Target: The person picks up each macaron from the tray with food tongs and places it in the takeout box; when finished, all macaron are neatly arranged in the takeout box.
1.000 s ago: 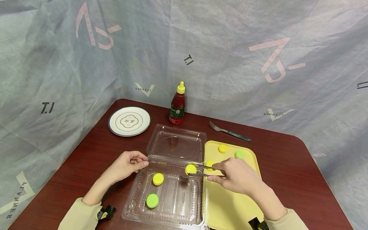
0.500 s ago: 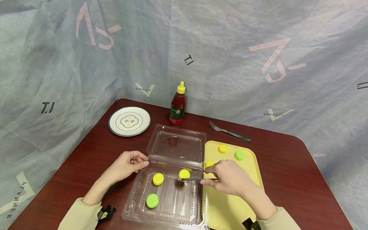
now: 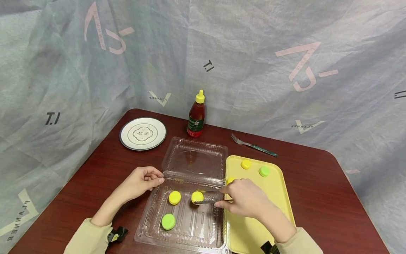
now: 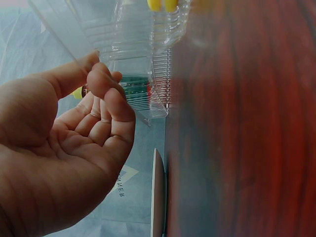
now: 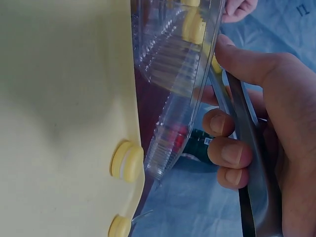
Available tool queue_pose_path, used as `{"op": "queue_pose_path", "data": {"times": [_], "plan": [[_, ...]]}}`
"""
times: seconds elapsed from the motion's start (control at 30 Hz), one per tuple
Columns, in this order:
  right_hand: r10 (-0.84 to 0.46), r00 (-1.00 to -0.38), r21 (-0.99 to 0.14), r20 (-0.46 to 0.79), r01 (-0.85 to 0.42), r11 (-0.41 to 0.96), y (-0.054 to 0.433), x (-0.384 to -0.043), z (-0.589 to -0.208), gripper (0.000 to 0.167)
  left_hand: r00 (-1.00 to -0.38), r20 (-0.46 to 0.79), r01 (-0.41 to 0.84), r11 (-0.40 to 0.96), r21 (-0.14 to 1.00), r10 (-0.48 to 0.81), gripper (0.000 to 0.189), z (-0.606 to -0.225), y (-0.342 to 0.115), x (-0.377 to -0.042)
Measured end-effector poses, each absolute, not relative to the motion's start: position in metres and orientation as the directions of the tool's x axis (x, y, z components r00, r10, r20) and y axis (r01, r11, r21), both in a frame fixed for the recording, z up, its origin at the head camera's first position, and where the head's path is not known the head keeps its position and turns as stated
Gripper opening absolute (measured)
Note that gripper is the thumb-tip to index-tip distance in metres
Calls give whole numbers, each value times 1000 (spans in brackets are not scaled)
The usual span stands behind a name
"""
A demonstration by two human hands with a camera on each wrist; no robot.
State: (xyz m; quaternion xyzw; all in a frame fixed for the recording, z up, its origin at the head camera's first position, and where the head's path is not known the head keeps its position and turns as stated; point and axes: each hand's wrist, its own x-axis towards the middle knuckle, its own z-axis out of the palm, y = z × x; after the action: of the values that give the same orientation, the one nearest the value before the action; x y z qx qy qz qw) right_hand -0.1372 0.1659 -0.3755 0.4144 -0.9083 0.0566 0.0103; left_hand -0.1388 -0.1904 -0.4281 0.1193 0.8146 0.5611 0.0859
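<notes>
My left hand [image 3: 144,183] pinches the left edge of the clear plastic clamshell container [image 3: 190,231] near its hinge; the left wrist view shows thumb and index finger together at that rim. My right hand [image 3: 245,197] grips metal tongs [image 5: 256,192], which reach over the container's right side. At their tips is a yellow macaron [image 3: 197,197], down inside the container. To its left lie another yellow macaron [image 3: 174,198] and a green macaron [image 3: 168,222]. Two yellow macarons, one at the back [image 3: 245,164], and a green macaron [image 3: 264,171] sit on the yellow tray [image 3: 260,233].
The container's open lid [image 3: 195,157] lies flat behind its base. Further back are a white plate [image 3: 142,134] at left, a red sauce bottle [image 3: 196,118] and a fork [image 3: 253,145]. A grey cloth [image 3: 241,70] hangs behind the table [image 3: 323,197].
My right hand has carried the yellow macaron in the tongs left and down, from the container's right edge into its base. The left hand has stayed still.
</notes>
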Motion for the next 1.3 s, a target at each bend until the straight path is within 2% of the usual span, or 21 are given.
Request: {"op": "queue_pose_path", "data": {"times": [0.37, 0.57, 0.77, 1.3], "plan": [[-751, -659, -85, 31, -750, 655, 155, -134, -377, 50, -957, -2, 104, 349, 932, 290, 20, -428, -191, -138], [-758, -652, -79, 30, -757, 649, 150, -134, -379, 46, -958, -5, 99, 348, 932, 286, 20, -427, -191, -138], [-756, -654, -67, 30, -756, 652, 147, -135, -381, 51, -959, -5, 100, 354, 930, 285, 20, -427, -190, -139], [-747, -665, -9, -2, -747, 665, 140, -137, -381, 48, -958, -4, 100, 348, 932, 287, 20, -427, -190, -138]]}}
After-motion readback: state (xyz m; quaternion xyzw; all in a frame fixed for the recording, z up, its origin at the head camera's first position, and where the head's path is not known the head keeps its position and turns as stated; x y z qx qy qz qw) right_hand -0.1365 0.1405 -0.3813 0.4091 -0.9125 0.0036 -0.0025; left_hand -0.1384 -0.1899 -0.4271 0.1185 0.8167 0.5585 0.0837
